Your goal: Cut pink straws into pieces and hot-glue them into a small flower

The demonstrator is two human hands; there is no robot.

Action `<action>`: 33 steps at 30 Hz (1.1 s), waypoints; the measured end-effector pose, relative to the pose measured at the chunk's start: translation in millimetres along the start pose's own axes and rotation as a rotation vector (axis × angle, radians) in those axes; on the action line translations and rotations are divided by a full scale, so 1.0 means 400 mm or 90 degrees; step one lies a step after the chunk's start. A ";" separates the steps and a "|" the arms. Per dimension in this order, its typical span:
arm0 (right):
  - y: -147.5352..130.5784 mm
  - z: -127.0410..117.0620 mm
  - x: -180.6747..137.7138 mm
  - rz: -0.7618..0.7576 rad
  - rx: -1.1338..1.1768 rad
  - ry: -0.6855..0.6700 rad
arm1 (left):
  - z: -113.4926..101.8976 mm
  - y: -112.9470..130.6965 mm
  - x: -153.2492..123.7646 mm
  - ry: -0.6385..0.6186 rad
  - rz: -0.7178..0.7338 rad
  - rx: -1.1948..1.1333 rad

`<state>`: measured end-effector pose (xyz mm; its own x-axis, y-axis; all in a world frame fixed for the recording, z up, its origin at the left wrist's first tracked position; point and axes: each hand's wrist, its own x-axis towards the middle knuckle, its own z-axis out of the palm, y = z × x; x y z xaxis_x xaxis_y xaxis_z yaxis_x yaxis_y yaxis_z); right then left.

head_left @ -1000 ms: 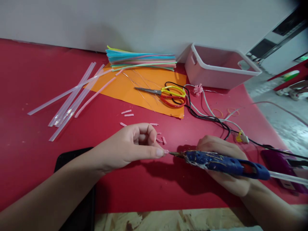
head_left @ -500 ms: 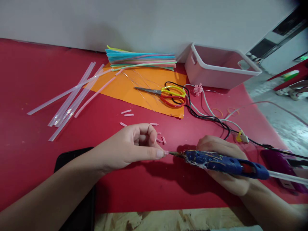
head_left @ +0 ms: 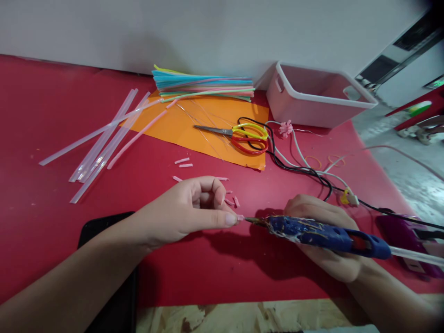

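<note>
Between thumb and forefinger, my left hand (head_left: 194, 210) pinches a small pink piece of pipe cleaner (head_left: 240, 217). My right hand (head_left: 322, 240) is wrapped round a blue hot glue gun (head_left: 312, 231), whose nozzle points left. The nozzle tip is at the end of the pink piece, touching or nearly so. A clear glue stick (head_left: 416, 255) sticks out of the gun's back end. Several short pink pieces (head_left: 183, 165) lie on the red surface just beyond my left hand. Most of my right fingers are hidden behind the gun.
Scissors (head_left: 231, 133) lie on an orange sheet (head_left: 163, 125), with bundled pipe cleaners (head_left: 204, 85) behind. Clear glue sticks (head_left: 104, 143) are at left. Cables (head_left: 294, 169) run beside a pink bin (head_left: 312, 108). A black phone-like slab (head_left: 118, 296) sits under my left forearm; a purple object (head_left: 391, 236) is at right.
Hardly anything differs. The glue gun and the pinched pink piece have shifted very slightly, with the nozzle still at the piece's end.
</note>
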<state>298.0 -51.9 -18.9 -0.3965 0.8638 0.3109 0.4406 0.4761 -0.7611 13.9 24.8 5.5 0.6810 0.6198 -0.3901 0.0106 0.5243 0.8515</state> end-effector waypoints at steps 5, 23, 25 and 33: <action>0.002 0.001 -0.002 0.004 0.004 -0.005 | -0.001 0.002 0.001 -0.002 0.001 0.002; 0.000 -0.003 0.001 -0.013 -0.015 -0.017 | 0.000 0.002 -0.003 -0.004 -0.002 0.018; -0.001 -0.003 0.002 -0.017 -0.016 -0.020 | 0.000 0.002 -0.002 -0.005 0.000 0.019; -0.002 -0.001 -0.002 -0.014 -0.010 -0.014 | 0.004 0.006 0.001 -0.001 -0.030 0.018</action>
<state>298.5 -52.7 -18.3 -0.4239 0.8491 0.3152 0.4432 0.4980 -0.7453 15.5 25.2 7.9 0.6806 0.5935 -0.4297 0.0633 0.5366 0.8414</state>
